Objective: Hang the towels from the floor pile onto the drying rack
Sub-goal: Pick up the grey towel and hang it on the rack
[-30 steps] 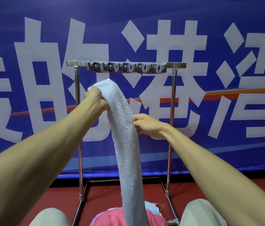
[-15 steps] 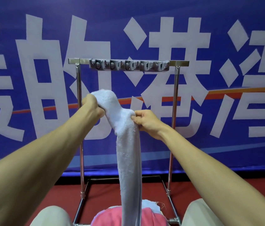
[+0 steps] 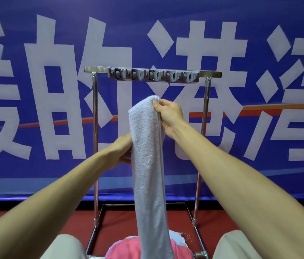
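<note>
A steel drying rack [image 3: 95, 109] stands before a blue banner [image 3: 35, 184]; a white towel [image 3: 147, 156] hangs in a long fold below its clip strip [image 3: 153, 76], lifted off the pink-topped floor pile [image 3: 123, 249], apparently to ready a top edge for clipping; the right hand [image 3: 169, 116], arm outstretched, pinches the upper corner between thumb and fingers; the left hand [image 3: 121, 152], lower, grips the left edge, fingertips hidden behind cloth.

Towel [image 3: 148, 157] – pale, rough looped terry cloth, matt. Drying rack [image 3: 95, 128] – shiny polished metal tubes; its clip strip [image 3: 153, 76] – grey matt plastic. Banner [image 3: 259, 165] – smooth printed fabric.
</note>
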